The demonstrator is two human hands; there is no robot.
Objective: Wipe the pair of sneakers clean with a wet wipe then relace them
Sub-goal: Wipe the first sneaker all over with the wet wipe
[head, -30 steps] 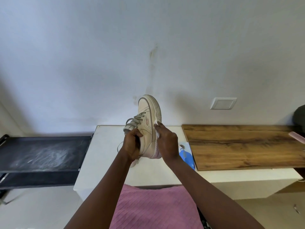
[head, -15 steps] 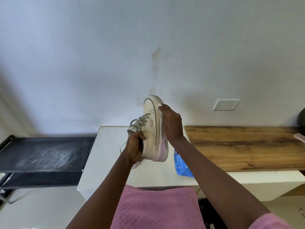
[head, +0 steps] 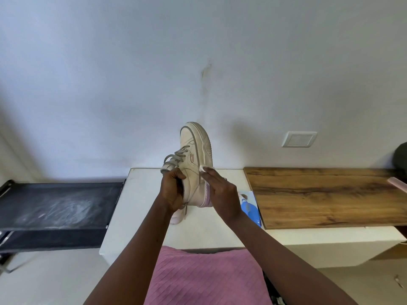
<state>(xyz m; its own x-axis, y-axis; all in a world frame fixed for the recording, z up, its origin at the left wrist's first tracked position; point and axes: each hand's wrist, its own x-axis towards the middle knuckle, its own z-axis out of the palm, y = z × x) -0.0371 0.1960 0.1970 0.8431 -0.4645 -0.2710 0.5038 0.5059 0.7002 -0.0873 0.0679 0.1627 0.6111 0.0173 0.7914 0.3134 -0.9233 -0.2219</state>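
A cream sneaker (head: 195,155) with grey laces is held toe-up above the white table (head: 143,205). My left hand (head: 172,190) grips it at the collar, near the laces. My right hand (head: 222,194) lies along the sole's side with fingers straight, pressing a white wet wipe (head: 203,169) against the sole edge; only a corner of the wipe shows at the fingertips. Part of the second sneaker (head: 177,217) pokes out on the table below my left wrist, mostly hidden.
A blue wipes pack (head: 250,209) lies on the table beside a wooden board (head: 319,194). A black rack (head: 57,203) stands to the left. A pink object (head: 397,183) and a dark object (head: 400,157) sit at the far right. The wall is close behind.
My right hand slid up the sole to the toe with the wipe, then back down to mid-sole. My left hand kept its grip on the sneaker.
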